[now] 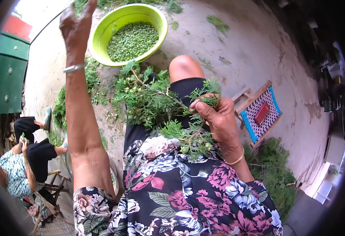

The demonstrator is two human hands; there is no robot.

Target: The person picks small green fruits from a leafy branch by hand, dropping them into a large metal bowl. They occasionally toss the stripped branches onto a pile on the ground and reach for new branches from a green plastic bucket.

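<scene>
My right hand (221, 118), a gold-coloured bangle on its wrist, pinches a cypress sprig (198, 139) with a few small round green cones on it. A bigger cypress branch (148, 96) lies across my lap, its woody stem running toward that hand. My left hand (76, 25), with a silver bangle, is stretched out at the upper left, beside the rim of a yellow-green basin (162, 33). Its fingers look spread and nothing shows in them, though the top edge of the view cuts part of them off. Many small green cones (133, 42) fill the basin's bottom.
Loose cypress clippings (60, 108) are scattered on the concrete floor, with a larger heap (274, 173) at right. A woven stool (255, 102) stands there, a red phone-like object (262, 114) on it. Another person (19, 169) sits at left near a green cabinet (5, 74).
</scene>
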